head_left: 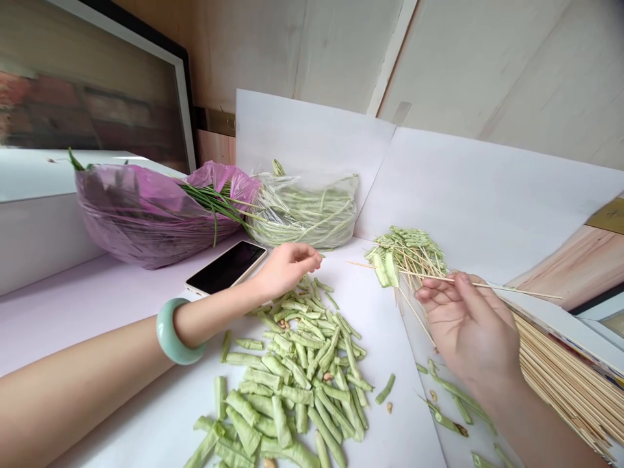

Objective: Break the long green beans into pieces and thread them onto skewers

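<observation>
Your cut beans [302, 383] lie heaped on white paper [409, 422] — light, stiff, best pinched mid-piece. Left hand [285, 270] above them, fingers nearly together (any hold unclear); right hand [468, 328] clamps a thin, springy skewer [511, 289].

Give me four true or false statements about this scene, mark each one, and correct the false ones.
1. The left hand wears a pale green bangle. True.
2. The phone lies screen down. False: its dark screen faces up.
3. The right hand holds a wooden skewer. True.
4. The cut green beans sit in a metal bowl. False: they lie loose on a white sheet.
</observation>
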A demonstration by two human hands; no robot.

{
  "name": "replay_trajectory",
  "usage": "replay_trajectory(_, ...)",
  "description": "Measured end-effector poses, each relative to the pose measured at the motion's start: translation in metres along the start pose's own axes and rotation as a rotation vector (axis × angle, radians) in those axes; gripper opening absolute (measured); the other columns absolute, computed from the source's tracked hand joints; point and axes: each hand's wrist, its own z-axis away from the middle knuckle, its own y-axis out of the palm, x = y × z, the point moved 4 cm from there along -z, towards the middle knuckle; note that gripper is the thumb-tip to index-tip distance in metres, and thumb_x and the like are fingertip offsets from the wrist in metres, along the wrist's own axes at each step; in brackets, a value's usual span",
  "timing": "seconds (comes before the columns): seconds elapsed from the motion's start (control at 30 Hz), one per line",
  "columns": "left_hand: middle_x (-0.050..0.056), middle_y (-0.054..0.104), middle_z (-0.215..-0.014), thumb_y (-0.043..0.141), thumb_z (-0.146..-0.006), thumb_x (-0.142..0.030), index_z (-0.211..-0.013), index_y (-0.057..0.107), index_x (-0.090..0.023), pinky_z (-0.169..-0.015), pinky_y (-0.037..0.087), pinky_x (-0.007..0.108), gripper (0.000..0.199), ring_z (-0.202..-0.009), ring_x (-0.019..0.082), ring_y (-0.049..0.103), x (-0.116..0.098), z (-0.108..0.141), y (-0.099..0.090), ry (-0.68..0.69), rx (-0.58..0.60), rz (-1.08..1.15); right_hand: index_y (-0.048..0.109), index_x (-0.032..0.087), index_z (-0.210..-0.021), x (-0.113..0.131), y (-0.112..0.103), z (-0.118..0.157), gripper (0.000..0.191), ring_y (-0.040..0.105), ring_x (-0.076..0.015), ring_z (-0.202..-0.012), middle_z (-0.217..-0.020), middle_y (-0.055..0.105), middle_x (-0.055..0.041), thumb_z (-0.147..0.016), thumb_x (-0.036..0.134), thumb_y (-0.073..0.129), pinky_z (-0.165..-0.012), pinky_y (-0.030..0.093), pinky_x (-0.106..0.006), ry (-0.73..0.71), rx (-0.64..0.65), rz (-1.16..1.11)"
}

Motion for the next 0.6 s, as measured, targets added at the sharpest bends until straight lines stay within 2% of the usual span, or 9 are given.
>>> replay_trajectory(0.07,0.004,0.068,-0.078,0.055,-0.075,-0.023,-0.082,0.068,-0.015,-0.068,0.044,0.026,0.018,-0.071,0.016,0.06,-0.0012,-0.0032,-0.0022,0.078,0.122,-0.378,0.06,0.015,-0.067,0.0013,-0.0027,-0.0035,0.014,0.063,-0.0171,-0.058,-0.055,0.065,-0.0044,-0.063,0.018,0.073,-0.053,0.052,-0.03,-0.02,-0.013,0.001)
replay_trajectory(0.13,0.003,0.069,-0.079,0.052,-0.069,-0.011,-0.082,0.07,-0.016,-0.068,0.043,0.024,0.023,-0.071,0.015,0.06,-0.0046,-0.0035,-0.0019,0.148,0.286,-0.598,0.059,0.015,-0.068,0.0002,-0.004,-0.0051,0.015,0.063,-0.0173,-0.058,-0.055,0.064,-0.0043,-0.065,0.018,0.073,-0.053,0.051,-0.03,-0.029,-0.001,0.007)
replay_trajectory(0.23,0.002,0.07,-0.08,0.048,-0.062,0.0,-0.081,0.071,-0.018,-0.067,0.041,0.021,0.035,-0.071,0.014,0.061,-0.0094,-0.0006,-0.0032,0.185,0.524,-0.692,0.058,0.015,-0.069,-0.0033,-0.0045,-0.0052,0.016,0.063,-0.0171,-0.059,-0.055,0.062,-0.0028,-0.065,0.018,0.073,-0.054,0.051,-0.031,-0.015,0.016,0.006)
replay_trajectory(0.33,0.0,0.07,-0.082,0.05,-0.062,0.0,-0.08,0.071,-0.021,-0.066,0.04,0.02,0.035,-0.074,0.013,0.06,-0.0091,0.0026,-0.0067,0.173,0.671,-0.695,0.058,0.015,-0.068,-0.0052,-0.005,-0.0048,0.017,0.063,-0.0166,-0.058,-0.054,0.061,-0.001,-0.063,0.018,0.074,-0.053,0.051,-0.03,-0.003,0.005,0.002)
replay_trajectory(0.4,-0.001,0.069,-0.08,0.052,-0.063,-0.002,-0.079,0.071,-0.022,-0.066,0.039,0.02,0.032,-0.075,0.014,0.059,-0.0073,0.0032,-0.0083,0.172,0.692,-0.703,0.058,0.015,-0.068,-0.0058,-0.0048,-0.0047,0.017,0.063,-0.0165,-0.057,-0.056,0.06,-0.0001,-0.063,0.019,0.074,-0.053,0.051,-0.031,-0.004,0.009,0.004)
replay_trajectory(0.47,-0.001,0.068,-0.073,0.053,-0.063,-0.002,-0.072,0.069,-0.021,-0.064,0.038,0.021,0.026,-0.071,0.014,0.058,-0.006,0.0023,-0.0087,0.167,0.667,-0.721,0.058,0.016,-0.067,-0.0066,-0.0051,-0.0047,0.017,0.063,-0.0164,-0.057,-0.057,0.06,0.0004,-0.062,0.018,0.075,-0.052,0.051,-0.031,-0.002,0.014,0.003)
replay_trajectory(0.53,0.0,0.065,-0.067,0.053,-0.065,-0.002,-0.066,0.067,-0.019,-0.062,0.037,0.021,0.022,-0.065,0.012,0.055,-0.0069,0.0005,-0.0077,0.172,0.623,-0.698,0.059,0.016,-0.067,-0.0074,-0.0052,-0.0046,0.017,0.063,-0.0166,-0.057,-0.056,0.061,0.0002,-0.062,0.019,0.075,-0.052,0.052,-0.03,-0.002,0.026,0.008)
replay_trajectory(0.6,0.0,0.065,-0.066,0.056,-0.067,-0.005,-0.068,0.065,-0.017,-0.062,0.038,0.022,0.015,-0.063,0.012,0.055,-0.0102,-0.0027,-0.007,0.173,0.531,-0.557,0.058,0.016,-0.069,-0.0071,-0.0044,-0.004,0.019,0.063,-0.0169,-0.057,-0.055,0.063,-0.002,-0.064,0.022,0.075,-0.052,0.052,-0.03,-0.022,0.057,0.033)
